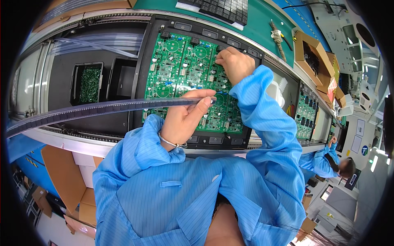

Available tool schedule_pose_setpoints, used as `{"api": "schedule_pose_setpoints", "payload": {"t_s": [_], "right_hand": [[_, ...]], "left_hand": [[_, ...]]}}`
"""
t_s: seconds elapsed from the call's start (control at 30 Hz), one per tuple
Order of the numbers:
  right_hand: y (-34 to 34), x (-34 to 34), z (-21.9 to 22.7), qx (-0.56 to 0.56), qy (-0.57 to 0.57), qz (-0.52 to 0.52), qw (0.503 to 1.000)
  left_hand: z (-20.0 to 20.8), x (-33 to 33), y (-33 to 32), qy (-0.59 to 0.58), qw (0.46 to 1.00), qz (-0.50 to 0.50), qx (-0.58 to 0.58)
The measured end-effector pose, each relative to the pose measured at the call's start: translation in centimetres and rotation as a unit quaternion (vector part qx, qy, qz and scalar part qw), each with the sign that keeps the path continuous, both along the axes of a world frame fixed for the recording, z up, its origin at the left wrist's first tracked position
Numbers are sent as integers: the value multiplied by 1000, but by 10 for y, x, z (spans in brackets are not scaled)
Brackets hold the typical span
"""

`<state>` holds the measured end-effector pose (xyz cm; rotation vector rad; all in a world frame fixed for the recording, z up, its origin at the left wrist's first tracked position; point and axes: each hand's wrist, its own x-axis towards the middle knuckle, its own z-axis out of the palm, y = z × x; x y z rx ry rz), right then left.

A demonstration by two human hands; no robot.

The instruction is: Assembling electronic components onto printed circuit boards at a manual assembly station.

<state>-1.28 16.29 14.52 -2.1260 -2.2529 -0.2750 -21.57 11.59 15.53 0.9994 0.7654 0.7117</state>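
A panel of green circuit boards [166, 65] lies in a black frame [141, 78] on the conveyor line. My left hand [186, 117] is closed around the end of a long clear plastic tube [102, 107] lined with small black components. The tube crosses over the boards and runs off to the left. Above the upper right part of the panel, my right hand [236, 64] has its fingertips pinched together at the board surface. Whatever sits between those fingertips is too small or hidden to name.
Left of the frame stand a black bin of small green parts [90, 84] and another black bin [123, 78], with clear tubes [102, 43] behind. A black tray [217, 12] rests on the green bench. Another board panel [305, 112] and a co-worker [328, 162] are at right.
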Motion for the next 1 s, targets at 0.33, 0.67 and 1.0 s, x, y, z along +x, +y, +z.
{"api": "schedule_pose_setpoints", "payload": {"t_s": [0.33,0.67,1.0], "right_hand": [[-25,-6,-4,62,-4,44,997],[-39,-23,28,61,314,143,937],[-38,-39,31,71,360,194,910]], "left_hand": [[-1,0,1,3,999,41,0],[4,-3,14,-38,990,118,-71],[5,-7,21,-121,972,95,-177]]}}
